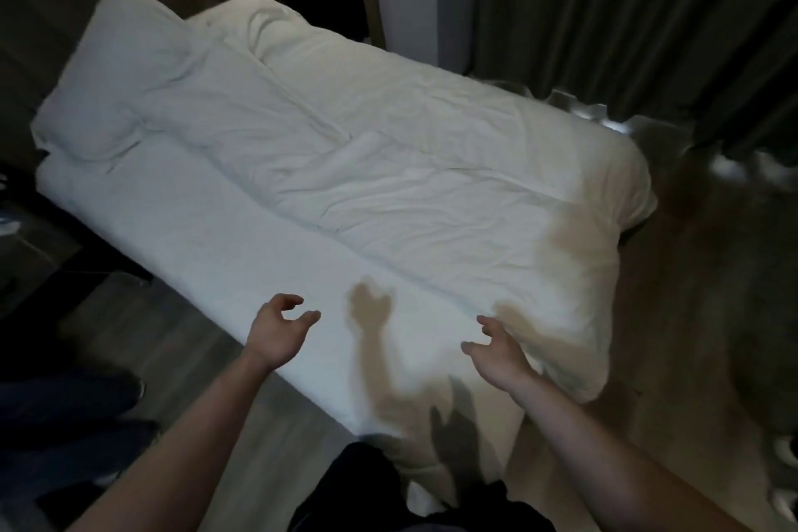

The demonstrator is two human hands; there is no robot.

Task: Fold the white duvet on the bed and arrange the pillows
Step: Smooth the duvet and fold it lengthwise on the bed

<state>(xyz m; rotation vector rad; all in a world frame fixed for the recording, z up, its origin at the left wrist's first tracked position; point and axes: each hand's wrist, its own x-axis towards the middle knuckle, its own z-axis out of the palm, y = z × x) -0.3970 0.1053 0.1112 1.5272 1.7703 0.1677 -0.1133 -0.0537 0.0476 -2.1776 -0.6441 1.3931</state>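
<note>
Your left hand (278, 326) is over the near edge of the bed (207, 255), fingers loosely curled, holding nothing. Your right hand (496, 352) is the same: relaxed half-open curl, empty, just beside the near corner of the duvet (410, 168), maybe brushing it; can't tell contact for sure.

Duvet lies ahead of and to the right of both hands, looks doubled over lengthwise: its near edge runs diagonally from your right hand away toward the headboard end, leaving a bare strip of sheet (185, 229) ahead of your left hand. Surface wrinkled, far corner hanging off the bed's foot.

Pillow (116, 73) is far ahead-left, at the head of the bed, a bit skewed. Only one clearly visible.

Judgement: first fold likely in, further folding and pillow tidy-up left. Early-to-mid task.
</note>
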